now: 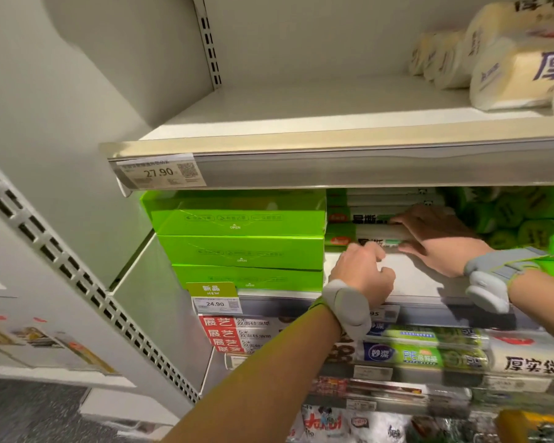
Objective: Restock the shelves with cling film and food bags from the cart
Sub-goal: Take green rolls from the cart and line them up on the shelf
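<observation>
Middle shelf: stack of cling film boxes sits just right of three stacked green boxes; right hand lies flat against its front, fingers straight and apart, while left hand is at its lowest box, fingers curled, grip unclear.

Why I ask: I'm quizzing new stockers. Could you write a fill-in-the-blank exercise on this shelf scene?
The upper price tag, on the higher shelf edge, reads ____. The lower price tag, under the green boxes, reads ____. The right hand presses flat on white-and-green boxes that sit to the ____ of the green boxes.
Missing words: 27.90; 24.90; right.
</observation>
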The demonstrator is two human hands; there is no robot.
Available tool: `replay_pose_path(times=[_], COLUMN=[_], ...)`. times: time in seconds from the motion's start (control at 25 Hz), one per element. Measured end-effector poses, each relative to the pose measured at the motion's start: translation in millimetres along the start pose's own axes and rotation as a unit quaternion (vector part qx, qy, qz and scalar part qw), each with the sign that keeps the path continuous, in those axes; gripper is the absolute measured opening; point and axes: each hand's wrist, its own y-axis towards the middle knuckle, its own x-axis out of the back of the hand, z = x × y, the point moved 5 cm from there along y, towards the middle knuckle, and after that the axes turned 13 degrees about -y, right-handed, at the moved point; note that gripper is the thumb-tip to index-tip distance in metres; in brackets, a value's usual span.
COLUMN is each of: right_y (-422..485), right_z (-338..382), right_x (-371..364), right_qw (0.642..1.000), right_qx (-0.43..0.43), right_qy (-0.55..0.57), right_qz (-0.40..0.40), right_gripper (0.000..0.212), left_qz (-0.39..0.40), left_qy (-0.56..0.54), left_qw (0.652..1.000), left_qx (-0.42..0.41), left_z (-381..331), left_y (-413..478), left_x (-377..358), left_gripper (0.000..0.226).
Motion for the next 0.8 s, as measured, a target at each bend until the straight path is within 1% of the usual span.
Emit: replay_pose_path(times=[0.12, 0.4, 0.8], right_y=[8, 9, 12], right_z=[1, 8, 19], right_x=[-1, 4, 3], right_qw=[0.999, 0.998, 0.998], right_qx=[-0.014, -0.039, -0.014], right_qy=[0.012, 0.012, 0.037], right_qz=[-0.036, -0.041, -0.052], right_gripper=[0.051, 0.050, 0.051], left_qz=[-0.030, -0.040, -0.055], left_qy=[-0.003, -0.039, -0.031], left_qw=[0.999, 0.996, 0.996], left_qx=[0.040, 0.072, 0.069], left_z=[5, 13, 9], left_y=[0, 6, 2], left_x=[5, 7, 10], left_gripper=[0.036, 0.039, 0.039])
